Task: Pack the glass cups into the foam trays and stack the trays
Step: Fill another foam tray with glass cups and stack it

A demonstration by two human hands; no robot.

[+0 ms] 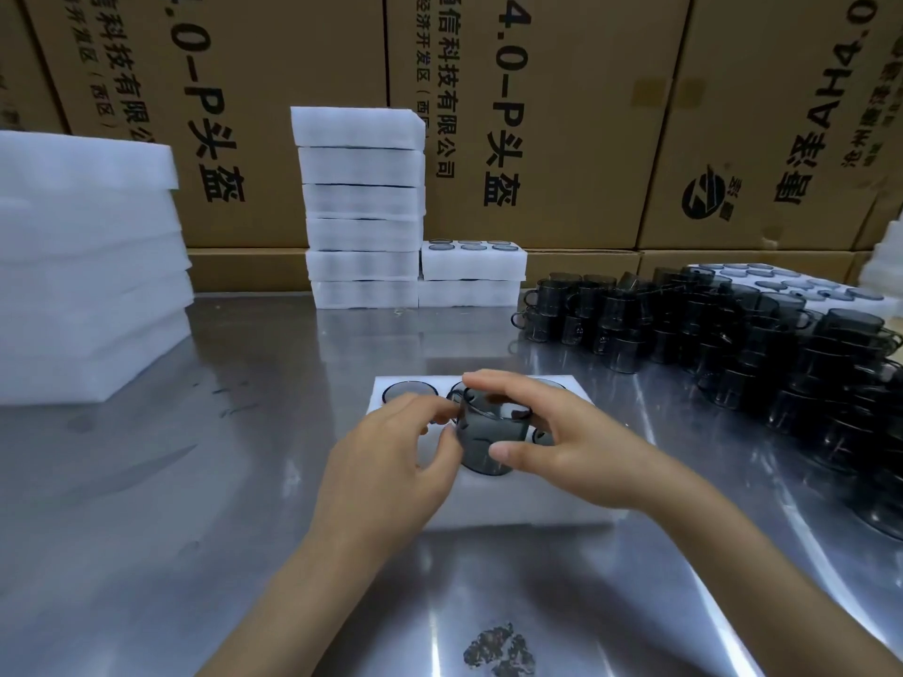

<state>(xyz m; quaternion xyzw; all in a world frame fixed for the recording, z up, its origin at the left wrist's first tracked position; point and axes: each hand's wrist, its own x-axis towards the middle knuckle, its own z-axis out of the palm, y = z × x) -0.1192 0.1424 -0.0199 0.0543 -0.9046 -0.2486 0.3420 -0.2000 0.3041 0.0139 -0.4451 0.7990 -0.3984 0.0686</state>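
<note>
Foam tray lies flat on the steel table just ahead of the person, its white block cut with round pockets. One smoky glass cup sits upright over a pocket in the near row, gripped from both sides: the left hand pinches its left wall with curled fingertips, and the right hand curls its fingers over the far rim with the thumb on the near wall. A seated cup shows its dark rim in the far-left pocket; the pockets behind the hands are partly hidden.

Against the cardboard cartons stands a tall stack of trays, and just beside it a short stack whose top tray shows dark cup rims in its pockets. Loose cups crowd the table's right side (many piled two high), with another filled tray behind them. Plain foam sheets are heaped at the left.
</note>
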